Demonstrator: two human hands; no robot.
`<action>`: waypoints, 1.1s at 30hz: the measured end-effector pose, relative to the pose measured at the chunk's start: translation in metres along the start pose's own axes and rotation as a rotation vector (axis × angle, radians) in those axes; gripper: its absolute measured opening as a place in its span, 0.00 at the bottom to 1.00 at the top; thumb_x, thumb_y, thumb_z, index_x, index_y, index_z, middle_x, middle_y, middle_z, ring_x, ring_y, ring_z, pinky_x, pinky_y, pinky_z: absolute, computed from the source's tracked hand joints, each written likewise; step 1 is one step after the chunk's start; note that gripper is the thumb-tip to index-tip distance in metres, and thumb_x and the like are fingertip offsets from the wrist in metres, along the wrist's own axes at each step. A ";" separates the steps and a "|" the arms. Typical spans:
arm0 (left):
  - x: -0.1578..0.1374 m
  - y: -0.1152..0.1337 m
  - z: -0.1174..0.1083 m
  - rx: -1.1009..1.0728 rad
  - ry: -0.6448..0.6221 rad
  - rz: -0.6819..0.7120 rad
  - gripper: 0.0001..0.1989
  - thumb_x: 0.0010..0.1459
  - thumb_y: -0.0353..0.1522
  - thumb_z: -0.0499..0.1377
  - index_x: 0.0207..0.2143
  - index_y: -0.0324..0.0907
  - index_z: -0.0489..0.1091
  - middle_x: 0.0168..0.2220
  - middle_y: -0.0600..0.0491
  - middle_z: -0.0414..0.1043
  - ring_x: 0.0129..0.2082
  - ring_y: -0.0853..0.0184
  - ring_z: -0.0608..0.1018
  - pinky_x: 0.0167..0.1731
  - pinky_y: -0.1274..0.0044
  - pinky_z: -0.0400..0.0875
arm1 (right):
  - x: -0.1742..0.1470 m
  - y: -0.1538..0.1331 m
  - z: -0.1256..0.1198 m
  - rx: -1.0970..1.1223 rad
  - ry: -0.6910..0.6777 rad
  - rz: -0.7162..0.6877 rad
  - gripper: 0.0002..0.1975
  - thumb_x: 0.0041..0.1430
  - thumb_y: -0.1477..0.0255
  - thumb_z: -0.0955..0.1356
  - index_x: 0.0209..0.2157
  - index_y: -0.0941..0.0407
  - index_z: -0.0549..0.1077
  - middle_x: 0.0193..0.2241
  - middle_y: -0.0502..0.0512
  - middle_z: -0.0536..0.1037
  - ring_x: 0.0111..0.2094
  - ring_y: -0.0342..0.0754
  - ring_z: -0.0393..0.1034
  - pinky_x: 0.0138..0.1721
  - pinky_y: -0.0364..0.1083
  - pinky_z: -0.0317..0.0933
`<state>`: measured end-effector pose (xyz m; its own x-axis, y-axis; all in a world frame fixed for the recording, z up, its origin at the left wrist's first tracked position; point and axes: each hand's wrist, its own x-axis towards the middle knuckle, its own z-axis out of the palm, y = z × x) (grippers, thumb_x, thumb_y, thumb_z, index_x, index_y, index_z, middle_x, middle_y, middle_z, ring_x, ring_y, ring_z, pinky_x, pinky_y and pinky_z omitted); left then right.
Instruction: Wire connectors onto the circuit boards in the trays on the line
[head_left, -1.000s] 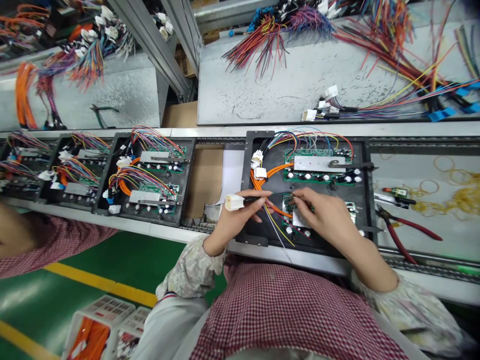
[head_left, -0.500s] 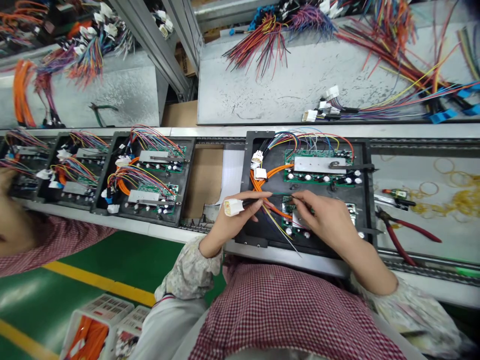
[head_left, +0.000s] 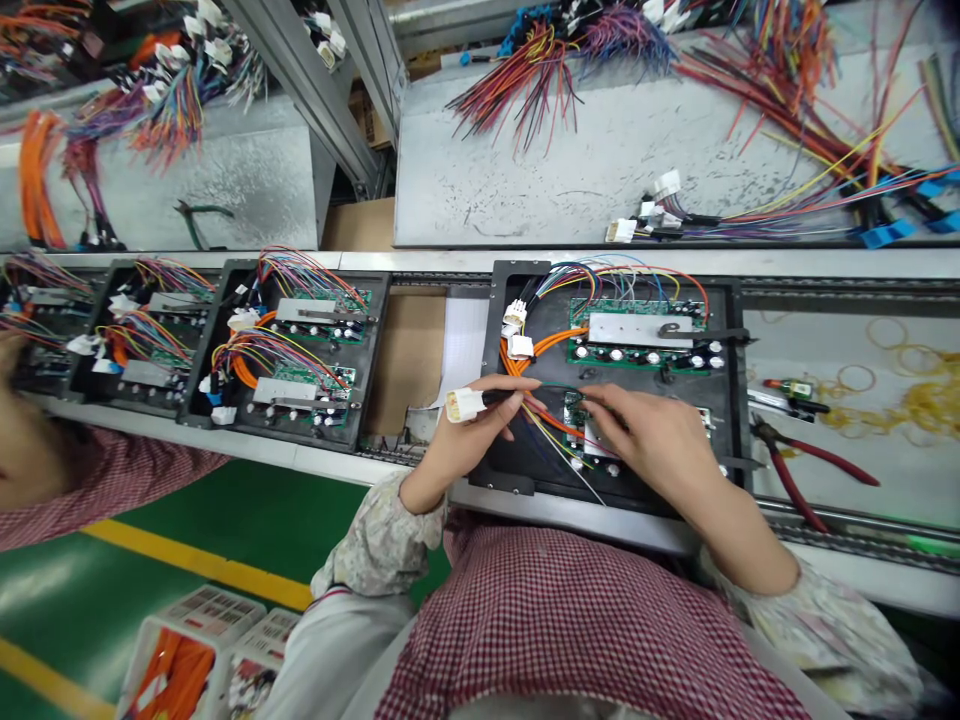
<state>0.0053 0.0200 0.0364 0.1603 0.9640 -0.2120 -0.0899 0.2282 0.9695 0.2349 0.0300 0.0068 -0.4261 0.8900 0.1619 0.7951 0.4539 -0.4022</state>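
Note:
Between thumb and fingers, my left hand point(head_left: 466, 436) pinches a wire harness with a white connector point(head_left: 463, 405) at its end and several coloured wires fanning out. My right hand point(head_left: 651, 428) is closed on the end of a thin dark wire of that harness, just above the lower circuit board point(head_left: 574, 410), which it partly covers. Both boards lie in a black tray point(head_left: 516, 482). On the upper circuit board point(head_left: 637, 328), a metal plate is held by a dark clip, and coloured wires arc from its back edge. Orange wires point(head_left: 551, 345) and white plugs point(head_left: 517, 330) lie at the tray's left.
Red-handled cutters point(head_left: 817, 462), a pen point(head_left: 784, 402) and yellow rubber bands point(head_left: 919, 405) lie to the right. Similar filled trays point(head_left: 289, 345) stand at the left, near another person's arm point(head_left: 30, 440). Wire bundles point(head_left: 517, 90) rest on the metal shelf point(head_left: 480, 190) behind.
The dark wire between my hands now bows slightly, and the loose coloured wires have shifted a little. Both hands stay almost in place; the view has moved slightly.

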 end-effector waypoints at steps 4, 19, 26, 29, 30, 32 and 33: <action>0.003 -0.004 -0.001 -0.033 0.031 0.016 0.10 0.62 0.35 0.61 0.43 0.40 0.76 0.35 0.48 0.81 0.35 0.67 0.81 0.22 0.85 0.72 | -0.007 -0.009 -0.017 0.040 -0.002 -0.015 0.15 0.67 0.60 0.64 0.39 0.55 0.77 0.29 0.52 0.80 0.29 0.47 0.74 0.29 0.44 0.58; 0.004 -0.008 0.003 -0.070 0.063 0.012 0.10 0.61 0.36 0.62 0.42 0.40 0.76 0.33 0.50 0.78 0.30 0.69 0.79 0.19 0.85 0.73 | 0.000 0.001 0.010 0.058 -0.125 0.057 0.17 0.69 0.64 0.60 0.39 0.56 0.78 0.27 0.55 0.76 0.30 0.48 0.71 0.30 0.45 0.56; 0.004 -0.008 0.003 -0.076 0.065 0.001 0.11 0.60 0.37 0.62 0.42 0.41 0.76 0.34 0.50 0.78 0.30 0.69 0.79 0.19 0.85 0.72 | 0.001 0.001 0.008 0.064 -0.139 0.026 0.17 0.68 0.65 0.61 0.39 0.56 0.79 0.25 0.54 0.74 0.29 0.48 0.70 0.29 0.45 0.56; 0.004 -0.009 0.003 -0.061 0.074 -0.006 0.12 0.60 0.38 0.62 0.42 0.40 0.76 0.34 0.49 0.78 0.30 0.69 0.80 0.19 0.84 0.72 | 0.002 0.001 0.007 0.062 -0.156 0.000 0.16 0.68 0.65 0.61 0.38 0.55 0.79 0.25 0.54 0.74 0.28 0.48 0.70 0.29 0.45 0.56; 0.004 -0.009 0.003 -0.059 0.073 -0.006 0.12 0.60 0.38 0.62 0.42 0.40 0.76 0.34 0.49 0.78 0.30 0.69 0.80 0.19 0.84 0.72 | 0.002 0.002 0.007 0.066 -0.155 -0.002 0.16 0.68 0.65 0.61 0.39 0.55 0.79 0.25 0.54 0.74 0.29 0.48 0.70 0.29 0.45 0.56; 0.004 -0.009 0.003 -0.060 0.067 -0.010 0.12 0.61 0.38 0.62 0.43 0.41 0.75 0.34 0.50 0.79 0.30 0.69 0.80 0.19 0.84 0.72 | 0.002 0.002 0.007 0.075 -0.146 0.001 0.16 0.68 0.65 0.61 0.39 0.56 0.79 0.25 0.54 0.74 0.29 0.48 0.70 0.29 0.45 0.56; 0.004 -0.009 0.003 -0.062 0.065 -0.014 0.12 0.61 0.38 0.62 0.43 0.41 0.75 0.34 0.50 0.79 0.30 0.69 0.80 0.19 0.84 0.72 | 0.002 0.002 0.007 0.078 -0.142 0.001 0.16 0.68 0.65 0.61 0.39 0.56 0.79 0.25 0.54 0.74 0.29 0.48 0.70 0.30 0.45 0.56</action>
<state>0.0093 0.0210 0.0268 0.0979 0.9671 -0.2347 -0.1489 0.2474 0.9574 0.2326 0.0322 0.0000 -0.4863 0.8731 0.0352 0.7619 0.4434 -0.4722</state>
